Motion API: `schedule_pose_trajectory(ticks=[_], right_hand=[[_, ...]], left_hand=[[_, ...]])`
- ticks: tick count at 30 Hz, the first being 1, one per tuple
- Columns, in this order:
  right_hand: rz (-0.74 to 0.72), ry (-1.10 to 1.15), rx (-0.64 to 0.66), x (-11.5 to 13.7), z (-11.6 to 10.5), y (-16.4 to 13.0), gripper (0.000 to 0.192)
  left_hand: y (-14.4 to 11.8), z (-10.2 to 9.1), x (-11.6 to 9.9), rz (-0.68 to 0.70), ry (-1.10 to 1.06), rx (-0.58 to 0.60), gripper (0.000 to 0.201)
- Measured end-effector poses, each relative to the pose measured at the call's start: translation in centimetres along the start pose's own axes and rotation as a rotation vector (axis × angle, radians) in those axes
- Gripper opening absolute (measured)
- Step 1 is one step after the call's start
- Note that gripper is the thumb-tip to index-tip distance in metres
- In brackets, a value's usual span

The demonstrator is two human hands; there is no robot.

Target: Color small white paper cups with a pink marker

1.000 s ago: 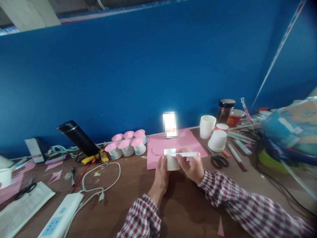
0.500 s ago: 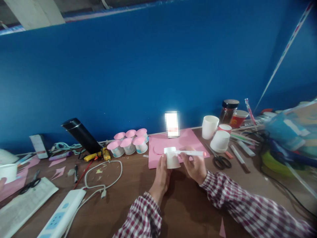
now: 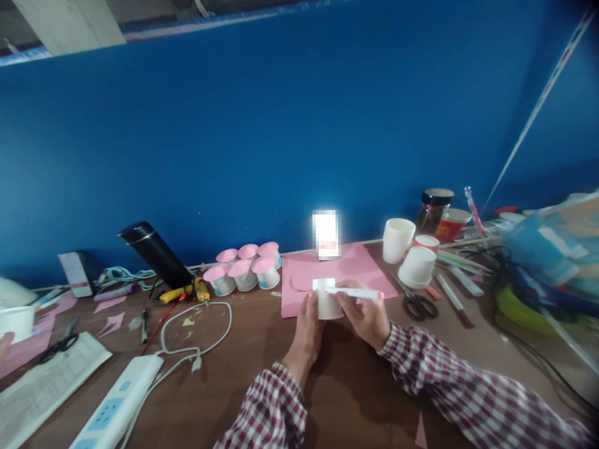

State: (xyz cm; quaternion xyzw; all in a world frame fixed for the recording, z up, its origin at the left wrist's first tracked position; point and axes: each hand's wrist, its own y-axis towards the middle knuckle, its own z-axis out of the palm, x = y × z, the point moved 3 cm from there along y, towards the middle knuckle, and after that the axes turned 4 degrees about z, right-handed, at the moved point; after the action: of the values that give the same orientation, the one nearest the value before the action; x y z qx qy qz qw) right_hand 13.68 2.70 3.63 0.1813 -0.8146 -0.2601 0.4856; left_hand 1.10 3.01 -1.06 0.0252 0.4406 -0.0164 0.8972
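My left hand (image 3: 307,321) is closed around the left side of a white paper cup (image 3: 329,307), held upside down with its narrow end up. Between the fingers of my right hand (image 3: 367,318) lies a white marker (image 3: 356,292) with a pinkish-orange end pointing right. Its left tip reaches the cup's side; whether it touches, I cannot tell. Behind the cup, a pink paper sheet (image 3: 355,265) lies on the table, with a round pink paper piece (image 3: 302,282) on it. Black-handled scissors (image 3: 418,305) lie right of my right hand.
Several cups with pink tops (image 3: 242,268) stand left of the sheet. White cups (image 3: 397,240), a dark-lidded jar (image 3: 435,209) and loose markers (image 3: 452,293) are at right. At left are a black bottle (image 3: 154,249), a power strip (image 3: 116,399) and a white cable (image 3: 194,352).
The marker has tilted slightly and its tip has shifted left across the cup's side. The cup and both hands are nearly where they were.
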Motion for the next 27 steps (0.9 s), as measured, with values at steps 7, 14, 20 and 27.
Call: schedule_pose_trajectory(ticks=[7, 14, 20, 27], right_hand=[[0.005, -0.015, -0.007, 0.1, -0.1, 0.1, 0.02], [0.013, -0.023, 0.002, 0.5, -0.2, 0.2, 0.02], [0.084, 0.104, -0.135, -0.2, -0.5, 0.3, 0.024], [0.101, 0.085, -0.146, -1.0, -0.5, 0.5, 0.026]], left_hand=[[-0.1, 0.0, 0.0, -0.008, -0.002, -0.005, 0.044], [-0.1, 0.2, -0.1, 0.004, -0.012, 0.01, 0.041], [0.2, -0.2, -0.2, -0.033, -0.056, -0.057, 0.042], [0.5, -0.3, -0.5, -0.098, -0.171, -0.105, 0.043]])
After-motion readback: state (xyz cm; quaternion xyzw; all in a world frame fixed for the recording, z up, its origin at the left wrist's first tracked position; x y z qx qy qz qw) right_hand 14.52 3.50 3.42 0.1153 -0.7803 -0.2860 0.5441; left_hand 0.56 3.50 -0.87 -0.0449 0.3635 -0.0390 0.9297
